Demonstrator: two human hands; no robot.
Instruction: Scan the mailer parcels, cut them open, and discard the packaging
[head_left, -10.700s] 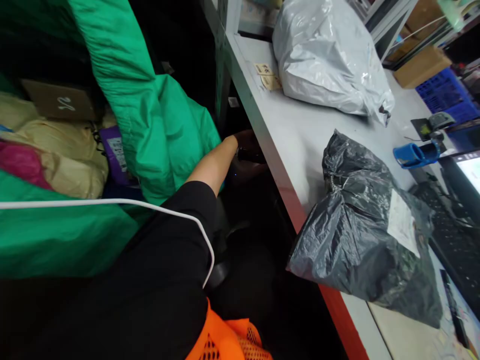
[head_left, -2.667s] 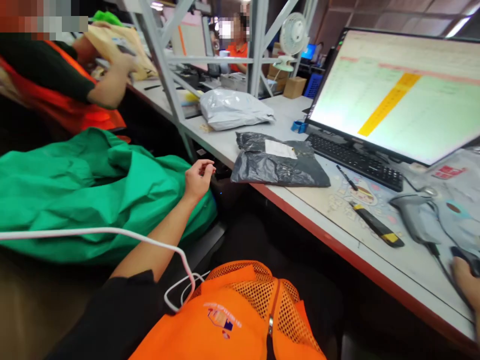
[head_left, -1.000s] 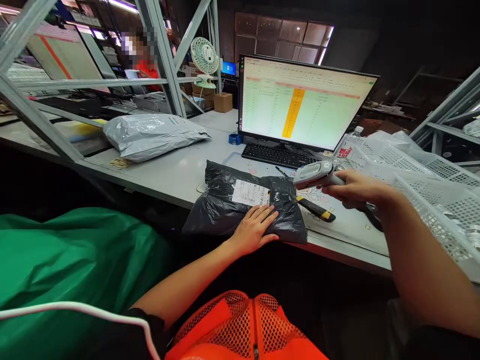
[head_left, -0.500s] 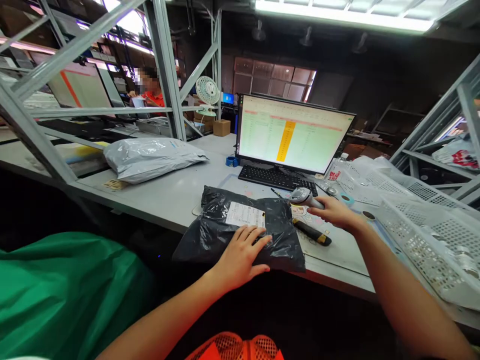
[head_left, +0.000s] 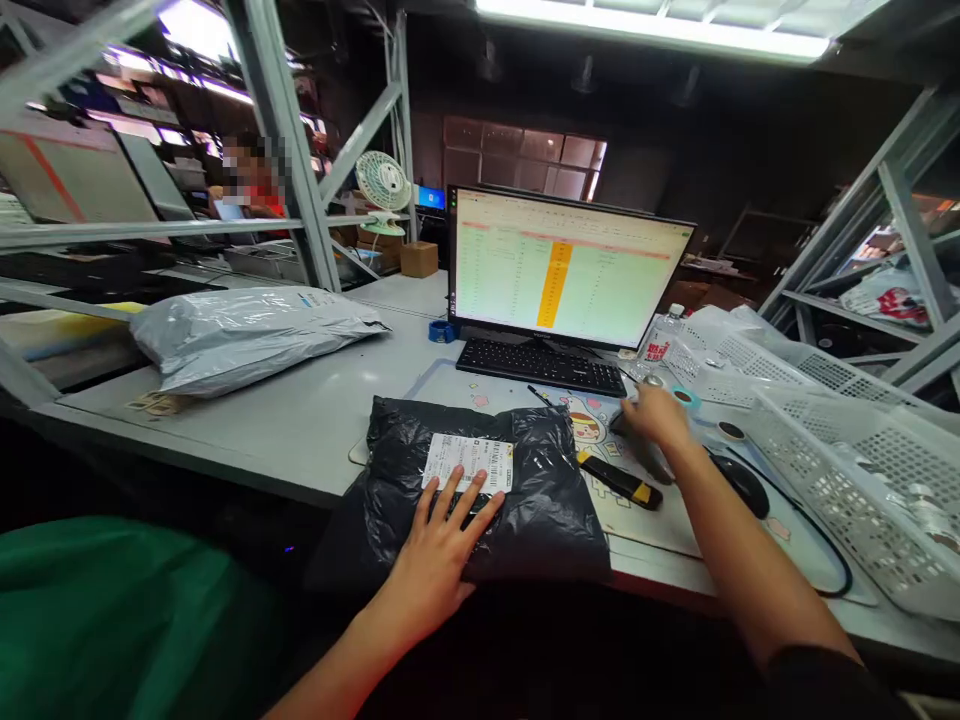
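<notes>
A black plastic mailing bag (head_left: 540, 500) lies at the desk's front edge, its lower part hanging over. On its upper face is a white printed label (head_left: 469, 460). My left hand (head_left: 446, 540) rests flat on the bag with fingers spread, the fingertips over the label's lower edge. My right hand (head_left: 656, 410) is low over the desk right of the bag, at a grey handheld scanner (head_left: 651, 455) that is partly hidden by it. Its fingers are blurred, so whether they still grip the scanner is unclear. A black and yellow box cutter (head_left: 622, 482) lies between the bag and this hand.
Behind the bag stand a keyboard (head_left: 540, 367) and a monitor (head_left: 562, 270). A grey mailing bag (head_left: 255, 335) lies to the left. White perforated baskets (head_left: 847, 480) and a black mouse (head_left: 739, 485) are on the right. A person in red (head_left: 259, 195) is beyond the metal frame.
My right hand has lowered the scanner from above the desk toward its surface, right of the box cutter. My left hand stays on the bag, now with fingers more spread. The view has shifted right.
</notes>
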